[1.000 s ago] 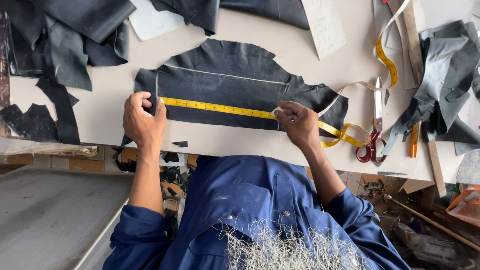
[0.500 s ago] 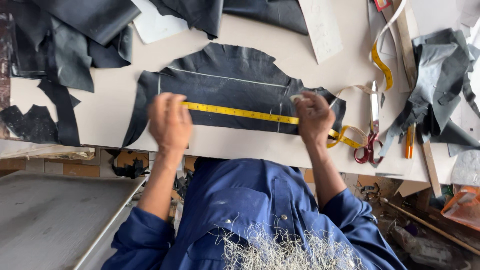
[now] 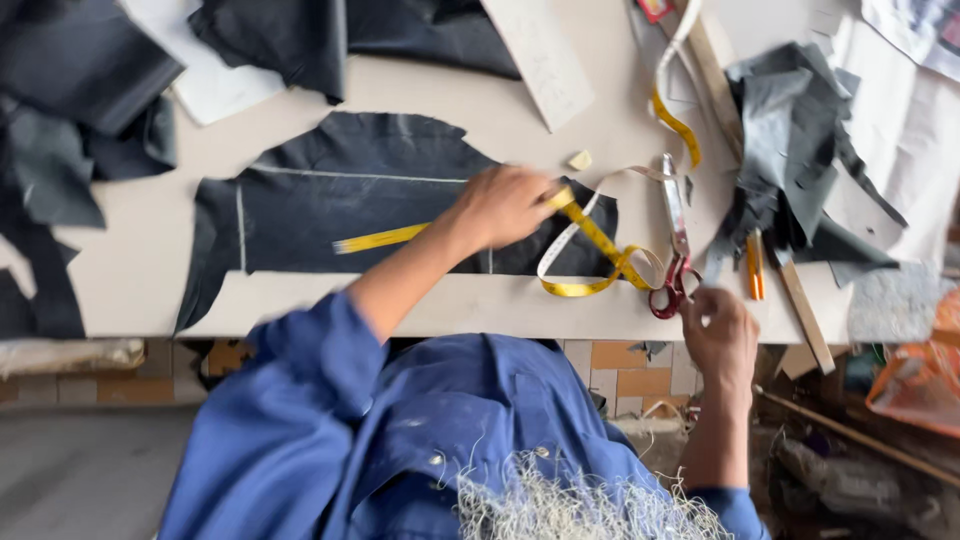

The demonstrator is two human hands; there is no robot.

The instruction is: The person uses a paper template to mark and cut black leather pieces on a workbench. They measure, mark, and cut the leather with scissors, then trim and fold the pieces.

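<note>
The person wears a royal-blue work garment of plain woven cloth, long-sleeved and loose in cut. Both sleeves are pushed up, leaving the forearms, the left hand (image 3: 505, 205) and the right hand (image 3: 718, 335) bare. No gloves, rings, watch or wristbands are visible on either hand. The cloth creases heavily at the shoulders and upper arms. Small pale specks and smudges mark the chest area. A tangle of pale, whitish threads or fibres lies across the lower front of the garment.
</note>
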